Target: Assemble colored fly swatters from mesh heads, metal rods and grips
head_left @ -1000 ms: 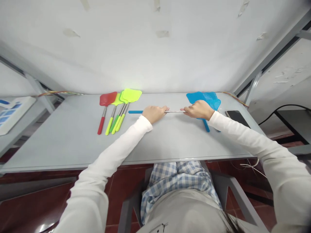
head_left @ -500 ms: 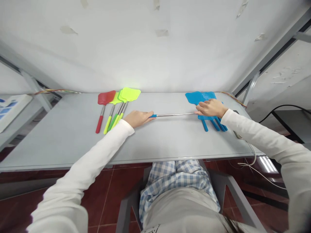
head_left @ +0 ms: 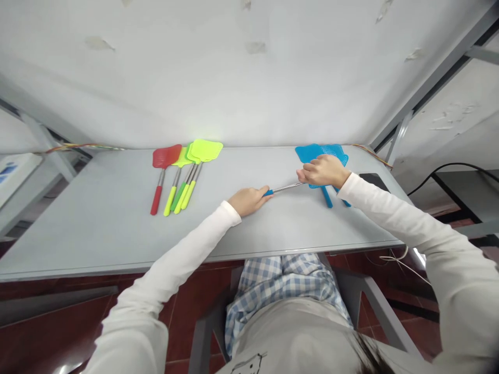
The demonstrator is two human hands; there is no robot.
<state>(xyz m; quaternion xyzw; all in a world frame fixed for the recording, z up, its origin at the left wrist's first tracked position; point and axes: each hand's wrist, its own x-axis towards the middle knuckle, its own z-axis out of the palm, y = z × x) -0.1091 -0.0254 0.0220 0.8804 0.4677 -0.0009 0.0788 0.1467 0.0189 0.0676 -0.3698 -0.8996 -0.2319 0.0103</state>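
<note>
A blue fly swatter with a metal rod (head_left: 287, 188) is stretched between my two hands over the table. My left hand (head_left: 247, 201) is closed around its blue handle. At the other end, my right hand (head_left: 320, 170) grips the rod near the swatter's head, which is partly hidden under that hand. Several more blue fly swatters (head_left: 307, 151) lie behind and beneath my right hand, handles toward me. To the left of my hands rests a red fly swatter (head_left: 167, 156), with several yellow-green fly swatters (head_left: 207, 150) overlapping beside it and a green handle (head_left: 179, 197) among them.
The grey table (head_left: 97, 218) meets a white wall (head_left: 241, 93) at its back edge. A dark flat object (head_left: 376, 182) lies on the right side. Metal frame posts (head_left: 399, 139) stand at both ends, and a pale cable (head_left: 395, 258) hangs off the right front.
My left hand has moved right and slightly toward me, my right hand a little left. The hands are closer together, and the visible stretch of rod is shorter and more tilted.
</note>
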